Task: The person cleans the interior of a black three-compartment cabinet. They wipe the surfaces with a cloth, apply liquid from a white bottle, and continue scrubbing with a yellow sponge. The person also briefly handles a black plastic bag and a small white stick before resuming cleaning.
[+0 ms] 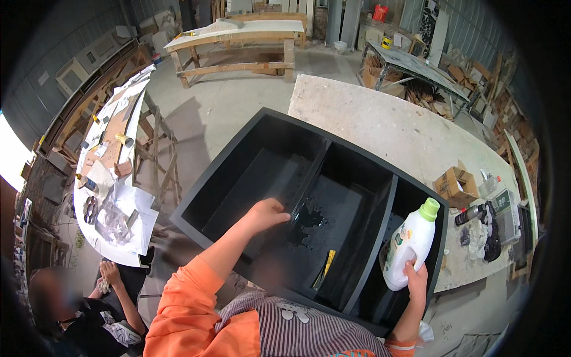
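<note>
A large black tray-like box point(198, 238) with three compartments lies before me, split by two dividers. My right hand point(416, 277) grips a white detergent bottle point(410, 247) with a green cap by its handle, over the right compartment. Over the divider between the left and middle compartments, my left hand point(266, 215) is closed, its fingertips pressed together. Something small and shiny may be at them, too small to make out. Wet splashes point(312, 221) spread on the middle compartment's floor. A thin yellow and dark tool point(324, 269) leans near that compartment's near end.
The box rests on a pale board table point(369, 113), with a cardboard box point(457, 186) and dark clutter point(491, 232) at right. Another person point(110, 297) sits at lower left beside a long table point(122, 232) of papers and tools. A wooden workbench point(238, 35) stands behind.
</note>
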`<state>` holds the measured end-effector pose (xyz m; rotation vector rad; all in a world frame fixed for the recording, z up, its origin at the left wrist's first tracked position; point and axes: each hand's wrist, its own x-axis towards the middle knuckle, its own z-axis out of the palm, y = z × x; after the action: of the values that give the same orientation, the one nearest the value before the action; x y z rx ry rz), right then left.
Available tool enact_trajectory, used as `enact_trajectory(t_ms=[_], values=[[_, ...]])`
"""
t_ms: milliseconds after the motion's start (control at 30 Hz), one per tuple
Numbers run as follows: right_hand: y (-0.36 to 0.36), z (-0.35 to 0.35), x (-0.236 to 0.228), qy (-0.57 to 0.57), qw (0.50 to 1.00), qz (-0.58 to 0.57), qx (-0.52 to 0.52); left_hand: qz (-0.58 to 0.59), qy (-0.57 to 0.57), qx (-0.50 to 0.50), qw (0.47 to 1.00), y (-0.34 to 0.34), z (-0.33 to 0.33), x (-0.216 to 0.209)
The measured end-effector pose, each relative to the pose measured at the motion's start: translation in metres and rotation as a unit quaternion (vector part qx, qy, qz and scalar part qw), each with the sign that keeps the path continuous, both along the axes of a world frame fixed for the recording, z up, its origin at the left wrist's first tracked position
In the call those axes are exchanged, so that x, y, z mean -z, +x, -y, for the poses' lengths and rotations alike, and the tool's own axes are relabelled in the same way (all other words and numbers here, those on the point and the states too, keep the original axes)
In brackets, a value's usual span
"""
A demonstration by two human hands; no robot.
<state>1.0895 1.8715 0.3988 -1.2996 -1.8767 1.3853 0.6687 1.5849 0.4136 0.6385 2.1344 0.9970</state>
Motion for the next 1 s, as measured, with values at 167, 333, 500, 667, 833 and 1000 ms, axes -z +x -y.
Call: enact_trajectory(t_ms=[167,333,500,667,833,1000], values=[[0.001,0.001,-0.001,0.007,1.0,0.028,0.005,-0.013,0.008,-0.021,1.0,-0.011,-0.03,0.004],[0.001,0.004,-0.002,-0.002,1.0,0.001,-0.003,-0.064,0.022,-0.058,0.996,-0.023,-0.058,0.015],[0.0,0.006,-0.003,-0.004,1.0,0.002,0.004,-0.152,-0.021,0.046,0.987,-0.019,-0.071,0.016],[0.001,0.005,-0.003,-0.004,1.0,0.002,0.005,-0.205,-0.116,0.076,0.969,0.004,-0.061,0.009],[0.001,0.004,-0.003,0.001,1.0,0.006,-0.002,-0.323,-0.156,0.164,0.919,0.017,-0.039,0.01],[0.002,0.005,-0.003,-0.003,1.0,-0.008,-0.005,-0.377,-0.156,0.182,0.895,0.039,-0.009,0.007]])
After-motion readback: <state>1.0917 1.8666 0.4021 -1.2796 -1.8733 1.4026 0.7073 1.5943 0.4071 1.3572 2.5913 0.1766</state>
